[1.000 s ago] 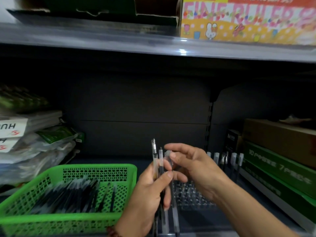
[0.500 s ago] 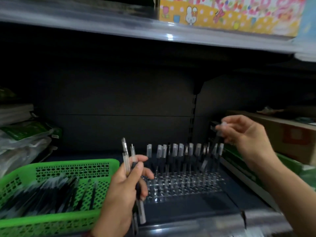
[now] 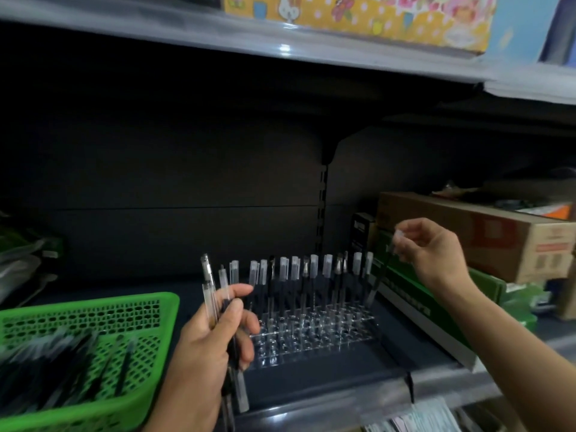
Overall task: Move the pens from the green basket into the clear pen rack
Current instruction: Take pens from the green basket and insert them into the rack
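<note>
**One pen over the rack's right end, a bundle kept back in the left hand**

Since half a second ago the right hand [image 3: 433, 257] has lowered a little at the right end of the clear pen rack [image 3: 311, 332], while the left hand [image 3: 212, 338] has kept its place in front of the rack's left side. Between thumb and fingertips the right hand pinches the capped top of a single pen [image 3: 378, 275], the other fingers loosely curled; the pen hangs tilted, its lower end at the rack's right edge, and whether it has entered a hole cannot be told. The left hand is closed around a bundle of pens [image 3: 212, 294] held upright, their clear caps rising above the thumb and their lower ends showing below the palm.

On the dark shelf [image 3: 327, 375] sits the rack, with a row of pens [image 3: 311, 275] standing upright along its back and its nearer holes bare. Left of the left hand rests the green basket [image 3: 149, 310], with many dark pens [image 3: 62, 363] lying loose in it, blurred. Behind the right hand a brown cardboard box [image 3: 486, 232] lies on top of green boxes [image 3: 414, 294]. A yellow patterned box [image 3: 358, 17] stands on the shelf above.
</note>
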